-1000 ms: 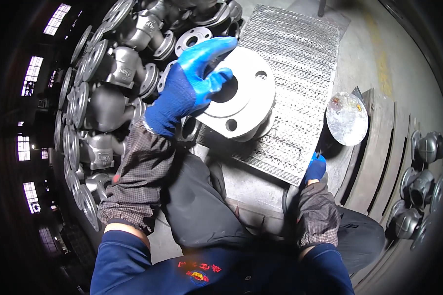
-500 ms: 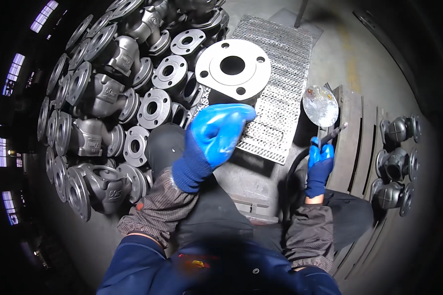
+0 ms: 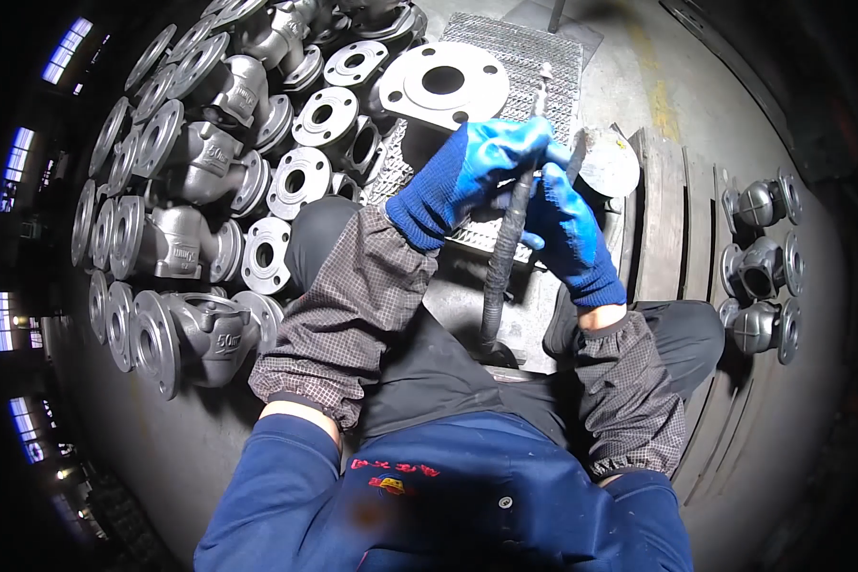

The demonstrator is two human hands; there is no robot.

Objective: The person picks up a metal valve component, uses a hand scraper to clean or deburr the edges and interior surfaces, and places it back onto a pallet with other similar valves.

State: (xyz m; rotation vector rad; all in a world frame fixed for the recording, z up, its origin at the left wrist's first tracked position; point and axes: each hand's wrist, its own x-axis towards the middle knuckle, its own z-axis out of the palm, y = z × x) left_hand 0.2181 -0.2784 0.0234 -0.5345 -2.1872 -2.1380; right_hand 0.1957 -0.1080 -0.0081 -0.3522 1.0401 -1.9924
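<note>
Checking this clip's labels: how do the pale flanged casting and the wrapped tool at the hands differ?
The casting is broad and pale; the tool is slender and dark. The casting shows a flat flange with holes; the tool, a ridged wrapping. Both overlap the patterned plate in view.

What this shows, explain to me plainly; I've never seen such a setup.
There is no machine arm here: a person works in blue gloves, and a wide fisheye camera on their head looks down, which is why edges bend. The left hand closes around a dark rod. The right hand is at it too, though its grip is unclear. In front, a flanged part sits on a ridged sheet. Similar castings are piled at the left, and three more stand at the right.
</note>
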